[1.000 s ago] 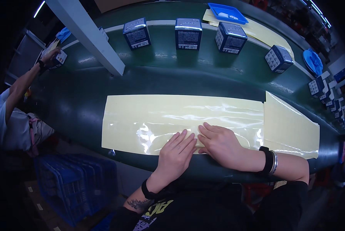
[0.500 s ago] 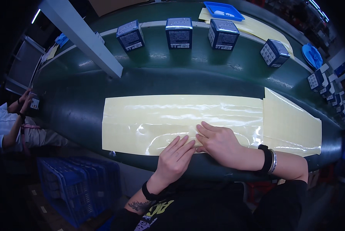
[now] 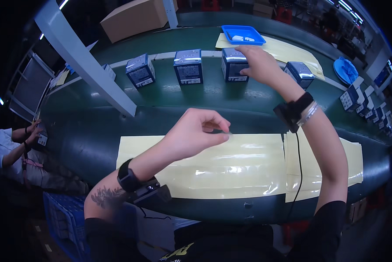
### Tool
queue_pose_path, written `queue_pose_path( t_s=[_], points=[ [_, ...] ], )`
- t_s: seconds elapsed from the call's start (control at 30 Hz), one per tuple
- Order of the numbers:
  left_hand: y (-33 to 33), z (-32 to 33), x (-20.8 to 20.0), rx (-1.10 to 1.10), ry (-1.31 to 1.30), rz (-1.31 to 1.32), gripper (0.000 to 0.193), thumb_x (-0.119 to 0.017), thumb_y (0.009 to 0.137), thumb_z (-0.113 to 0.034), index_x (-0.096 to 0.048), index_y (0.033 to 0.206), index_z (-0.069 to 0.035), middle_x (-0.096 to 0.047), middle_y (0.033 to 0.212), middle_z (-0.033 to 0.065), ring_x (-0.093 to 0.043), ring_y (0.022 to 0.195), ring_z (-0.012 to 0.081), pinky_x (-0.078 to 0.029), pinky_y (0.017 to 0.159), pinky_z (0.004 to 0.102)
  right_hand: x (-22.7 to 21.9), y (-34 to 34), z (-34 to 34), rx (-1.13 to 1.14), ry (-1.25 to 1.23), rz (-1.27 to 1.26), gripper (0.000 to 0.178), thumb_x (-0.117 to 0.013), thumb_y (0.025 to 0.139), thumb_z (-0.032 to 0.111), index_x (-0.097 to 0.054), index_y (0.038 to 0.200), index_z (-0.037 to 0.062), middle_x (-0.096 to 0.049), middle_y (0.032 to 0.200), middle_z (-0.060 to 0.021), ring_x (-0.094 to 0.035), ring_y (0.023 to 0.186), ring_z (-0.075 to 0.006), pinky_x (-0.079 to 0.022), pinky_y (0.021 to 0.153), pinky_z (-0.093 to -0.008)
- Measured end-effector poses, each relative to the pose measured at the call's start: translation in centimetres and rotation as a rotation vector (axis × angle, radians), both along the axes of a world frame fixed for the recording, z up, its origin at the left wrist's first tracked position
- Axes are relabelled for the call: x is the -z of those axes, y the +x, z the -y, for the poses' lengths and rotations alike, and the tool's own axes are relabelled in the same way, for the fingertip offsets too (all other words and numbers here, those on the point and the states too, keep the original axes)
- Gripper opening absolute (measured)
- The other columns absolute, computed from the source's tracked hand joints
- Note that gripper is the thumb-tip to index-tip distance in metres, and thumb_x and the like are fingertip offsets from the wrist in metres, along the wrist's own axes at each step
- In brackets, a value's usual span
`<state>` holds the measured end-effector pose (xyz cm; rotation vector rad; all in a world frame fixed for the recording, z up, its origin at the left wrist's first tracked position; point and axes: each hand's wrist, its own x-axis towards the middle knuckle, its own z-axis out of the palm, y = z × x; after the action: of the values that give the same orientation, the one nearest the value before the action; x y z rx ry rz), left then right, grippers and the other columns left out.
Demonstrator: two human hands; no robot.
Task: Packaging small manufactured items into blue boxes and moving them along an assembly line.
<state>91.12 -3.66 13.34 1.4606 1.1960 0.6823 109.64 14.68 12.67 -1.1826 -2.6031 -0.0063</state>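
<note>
Yellowish glossy backing sheets (image 3: pixel 231 170) lie across the dark green belt before me, with clear film shining on them. Above their far edge my left hand (image 3: pixel 194 133) is closed in a pinch, thumb and forefinger together. Something faint and transparent may show at those fingertips, too small to name. Farther out, my right hand (image 3: pixel 260 65) grips a dark blue box (image 3: pixel 232 65) at its right side, fingers over the top and thumb on the front. That box stands in a row with a second blue box (image 3: pixel 188 67) and a third blue box (image 3: pixel 140 72) to its left.
Another blue box (image 3: pixel 299 75) stands right of my hand, and several white-and-blue boxes (image 3: pixel 352 97) farther right. A blue tray (image 3: pixel 243 36) with small white pieces sits behind. A grey post (image 3: pixel 86 56) rises at left. A co-worker's hands (image 3: pixel 33 132) hold a box at far left.
Both hands have left the near edge of the sheets. My left hand has risen into a pinch, while my right has reached out to the blue box. The view has tilted upward.
</note>
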Motion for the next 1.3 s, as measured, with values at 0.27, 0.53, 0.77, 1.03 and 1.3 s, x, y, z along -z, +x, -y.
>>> queue_pose_path(
  t_s=[0.27, 0.53, 0.77, 1.03, 1.3],
  points=[
    [3.6, -14.6, 5.3, -0.188, 0.771, -0.582, 0.011, -0.069, 0.075, -0.01, -0.067, 0.084, -0.005, -0.064, 0.096, 0.0119, -0.057, 0.1, 0.029, -0.043, 0.09, 0.0424, 6.3, 0.4, -6.4, 0.076, 0.044, -0.202, 0.055, -0.081, 0.065, 0.016, -0.059, 0.113, 0.0048, -0.061, 0.111, -0.0115, -0.058, 0.104, -0.0305, -0.049, 0.087, -0.039],
    [4.1, -20.7, 7.1, -0.333, 0.877, -0.642, 0.013, -0.071, 0.074, -0.013, -0.066, 0.084, -0.005, -0.064, 0.098, 0.0111, -0.058, 0.098, 0.0302, -0.044, 0.088, 0.041, 6.9, 0.7, -6.5, 0.028, 0.093, -0.282, 0.049, -0.08, 0.064, 0.014, -0.06, 0.107, 0.0057, -0.06, 0.106, -0.0099, -0.059, 0.102, -0.0298, -0.05, 0.085, -0.0387],
    [4.6, -20.7, 7.7, -0.51, 1.084, -0.545, 0.011, -0.069, 0.077, -0.014, -0.069, 0.086, -0.008, -0.063, 0.1, 0.0078, -0.055, 0.105, 0.0295, -0.039, 0.09, 0.0432, 6.9, 1.1, -6.4, 0.014, 0.053, -0.293, 0.048, -0.078, 0.067, 0.012, -0.058, 0.11, 0.0047, -0.058, 0.108, -0.0115, -0.057, 0.103, -0.0306, -0.048, 0.088, -0.039],
    [2.6, -20.7, 8.8, -0.247, 1.384, -0.927, 0.024, -0.066, 0.079, -0.012, -0.067, 0.102, -0.009, -0.057, 0.12, 0.0108, -0.052, 0.113, 0.027, -0.035, 0.096, 0.0502, 6.7, 0.1, -6.0, 0.032, 0.148, -0.205, 0.045, -0.078, 0.068, 0.014, -0.056, 0.106, 0.0036, -0.058, 0.111, -0.0104, -0.06, 0.101, -0.0294, -0.053, 0.082, -0.0384],
    [2.6, -7.6, 0.7, -0.032, 0.971, -1.12, 0.039, -0.069, 0.078, -0.019, -0.061, 0.114, -0.009, -0.055, 0.122, 0.0125, -0.048, 0.12, 0.0277, -0.024, 0.108, 0.053, 4.9, 1.3, -2.7, -0.03, 0.311, 0.134, 0.067, -0.074, 0.072, 0.012, -0.041, 0.13, 0.0039, -0.049, 0.129, -0.0141, -0.054, 0.114, -0.0309, -0.046, 0.092, -0.0419]
  ],
)
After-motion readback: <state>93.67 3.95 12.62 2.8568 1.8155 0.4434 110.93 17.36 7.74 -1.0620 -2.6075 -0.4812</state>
